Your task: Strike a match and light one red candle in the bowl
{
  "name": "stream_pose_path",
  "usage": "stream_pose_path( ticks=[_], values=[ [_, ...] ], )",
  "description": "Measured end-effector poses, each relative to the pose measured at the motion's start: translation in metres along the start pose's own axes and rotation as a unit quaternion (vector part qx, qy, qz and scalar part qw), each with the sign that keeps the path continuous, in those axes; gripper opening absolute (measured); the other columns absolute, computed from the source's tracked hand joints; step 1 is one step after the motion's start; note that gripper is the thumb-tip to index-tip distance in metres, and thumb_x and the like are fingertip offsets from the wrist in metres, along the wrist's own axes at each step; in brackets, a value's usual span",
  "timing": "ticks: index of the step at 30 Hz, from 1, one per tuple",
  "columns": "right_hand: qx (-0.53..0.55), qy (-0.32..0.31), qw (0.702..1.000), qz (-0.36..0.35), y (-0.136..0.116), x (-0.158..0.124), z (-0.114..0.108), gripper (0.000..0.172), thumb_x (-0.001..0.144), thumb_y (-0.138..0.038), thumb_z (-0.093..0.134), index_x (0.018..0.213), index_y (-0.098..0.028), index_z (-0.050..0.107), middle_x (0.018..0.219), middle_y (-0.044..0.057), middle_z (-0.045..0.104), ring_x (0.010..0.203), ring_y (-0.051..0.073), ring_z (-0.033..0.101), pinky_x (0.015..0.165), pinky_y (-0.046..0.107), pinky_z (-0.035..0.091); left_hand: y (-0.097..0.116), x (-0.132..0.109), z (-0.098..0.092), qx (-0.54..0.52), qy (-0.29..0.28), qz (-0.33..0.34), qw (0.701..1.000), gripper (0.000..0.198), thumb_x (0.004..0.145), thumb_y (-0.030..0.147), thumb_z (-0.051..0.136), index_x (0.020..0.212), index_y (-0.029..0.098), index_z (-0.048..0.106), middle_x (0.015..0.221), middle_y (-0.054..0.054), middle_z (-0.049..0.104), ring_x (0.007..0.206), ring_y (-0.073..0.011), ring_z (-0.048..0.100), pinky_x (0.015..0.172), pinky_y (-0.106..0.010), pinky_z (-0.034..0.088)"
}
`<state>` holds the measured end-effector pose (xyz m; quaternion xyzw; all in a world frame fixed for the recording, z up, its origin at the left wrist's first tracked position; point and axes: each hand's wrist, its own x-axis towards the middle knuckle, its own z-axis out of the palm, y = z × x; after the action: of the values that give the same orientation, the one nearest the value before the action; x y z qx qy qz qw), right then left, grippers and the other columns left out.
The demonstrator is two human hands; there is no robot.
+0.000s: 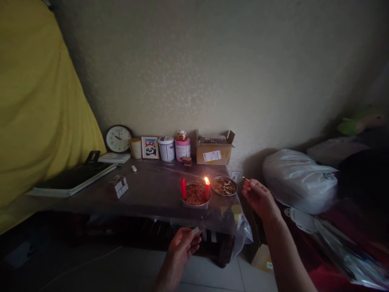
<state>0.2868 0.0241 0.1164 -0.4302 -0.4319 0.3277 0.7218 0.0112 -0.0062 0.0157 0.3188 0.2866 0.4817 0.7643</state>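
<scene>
My right hand (258, 196) pinches a thin match (245, 178) by its end, its tip dark with a small glint and no clear flame. Low in front of the table, my left hand (184, 242) is closed on a small pale matchbox (196, 230), partly hidden by the fingers. Two red candles stand upright at either side of a round tin of brown grains (194, 194). The right candle (207, 190) burns; the left candle (183, 189) shows no flame. Beside them is a round dish of used matchsticks (225, 186), nearest to my right hand.
A plastic-covered dark table (154, 186) carries a patterned cube (118, 186), a clock (118, 138), a panda picture (150, 147), two canisters and a cardboard box (214, 154) along the wall. Full white plastic bags (299, 178) lie at right. A yellow curtain (39, 101) hangs at left.
</scene>
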Motion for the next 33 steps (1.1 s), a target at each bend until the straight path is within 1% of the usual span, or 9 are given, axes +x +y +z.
stream_pose_path(
  ticks=[4,7,9,11,14,17,22,27,33],
  values=[
    [-0.090,-0.069,0.994,0.007,-0.025,-0.008,0.002,0.027,0.056,-0.043,0.073,0.062,-0.021,0.059,0.062,-0.001,0.057,0.054,0.012,0.049,0.051,0.025,0.042,0.000,-0.001,0.001,-0.007,0.004,-0.005,1.000,0.023,0.071,0.036,0.068,0.080,0.018,0.058,0.098,-0.010,0.070,0.083,-0.0182,0.063,0.076,-0.032,0.045],
    [-0.189,-0.017,0.982,-0.006,-0.032,-0.012,0.004,0.023,0.053,-0.035,0.076,0.064,-0.019,0.063,0.066,0.001,0.061,0.060,0.013,0.052,0.056,0.025,0.043,0.002,-0.003,0.004,-0.007,0.006,-0.010,1.000,0.024,0.069,0.037,0.069,0.079,0.018,0.058,0.095,-0.010,0.070,0.083,-0.0189,0.064,0.077,-0.032,0.045],
    [-0.146,-0.023,0.989,-0.017,-0.036,-0.015,0.004,0.022,0.058,-0.037,0.073,0.066,-0.020,0.062,0.065,0.000,0.059,0.059,0.013,0.051,0.057,0.024,0.043,0.002,-0.004,0.005,-0.008,0.010,-0.016,1.000,0.027,0.066,0.038,0.071,0.078,0.018,0.058,0.094,-0.010,0.071,0.083,-0.0195,0.063,0.076,-0.032,0.045],
    [-0.091,-0.079,0.993,-0.019,-0.036,-0.015,0.004,0.021,0.064,-0.039,0.069,0.068,-0.020,0.060,0.063,-0.001,0.058,0.057,0.012,0.051,0.056,0.025,0.042,0.002,-0.004,0.006,-0.012,0.016,-0.023,1.000,0.029,0.062,0.039,0.074,0.076,0.018,0.058,0.092,-0.009,0.071,0.082,-0.0197,0.064,0.075,-0.032,0.045],
    [-0.177,-0.105,0.978,-0.020,-0.018,-0.007,0.001,0.017,0.067,-0.036,0.064,0.072,-0.020,0.062,0.067,0.000,0.061,0.061,0.014,0.054,0.060,0.026,0.043,0.001,-0.003,0.006,-0.016,0.021,-0.032,0.999,0.031,0.059,0.039,0.076,0.075,0.018,0.058,0.091,-0.009,0.071,0.080,-0.0195,0.064,0.073,-0.032,0.045],
    [-0.399,-0.009,0.916,-0.047,0.017,0.007,-0.003,0.018,0.064,-0.036,0.060,0.068,-0.019,0.064,0.067,0.002,0.064,0.066,0.018,0.058,0.063,0.028,0.044,0.001,-0.002,0.007,-0.024,0.019,-0.039,0.999,0.032,0.058,0.038,0.077,0.074,0.018,0.058,0.089,-0.010,0.071,0.078,-0.0193,0.064,0.073,-0.032,0.045],
    [-0.443,0.022,0.896,-0.030,0.060,0.028,-0.002,0.020,0.066,-0.034,0.053,0.070,-0.019,0.065,0.069,0.003,0.067,0.068,0.019,0.062,0.063,0.029,0.045,0.002,-0.004,0.009,-0.028,0.018,-0.055,0.998,0.032,0.057,0.037,0.078,0.074,0.019,0.057,0.089,-0.009,0.072,0.079,-0.0195,0.064,0.074,-0.032,0.045],
    [-0.483,0.039,0.874,-0.025,0.073,0.051,0.015,0.016,0.067,-0.030,0.053,0.071,-0.021,0.065,0.074,0.003,0.069,0.073,0.021,0.063,0.066,0.029,0.044,-0.004,0.000,0.003,-0.038,-0.007,-0.070,0.997,0.028,0.061,0.033,0.076,0.075,0.019,0.057,0.094,-0.010,0.071,0.077,-0.0176,0.065,0.069,-0.028,0.045],
    [-0.509,0.047,0.859,-0.038,0.083,0.066,0.030,0.018,0.072,-0.030,0.051,0.078,-0.022,0.066,0.080,0.005,0.068,0.076,0.021,0.062,0.068,0.030,0.043,-0.013,0.012,-0.009,-0.024,0.013,-0.079,0.997,0.032,0.055,0.036,0.079,0.070,0.018,0.058,0.087,-0.008,0.072,0.073,-0.0182,0.065,0.064,-0.028,0.046]
  ],
)
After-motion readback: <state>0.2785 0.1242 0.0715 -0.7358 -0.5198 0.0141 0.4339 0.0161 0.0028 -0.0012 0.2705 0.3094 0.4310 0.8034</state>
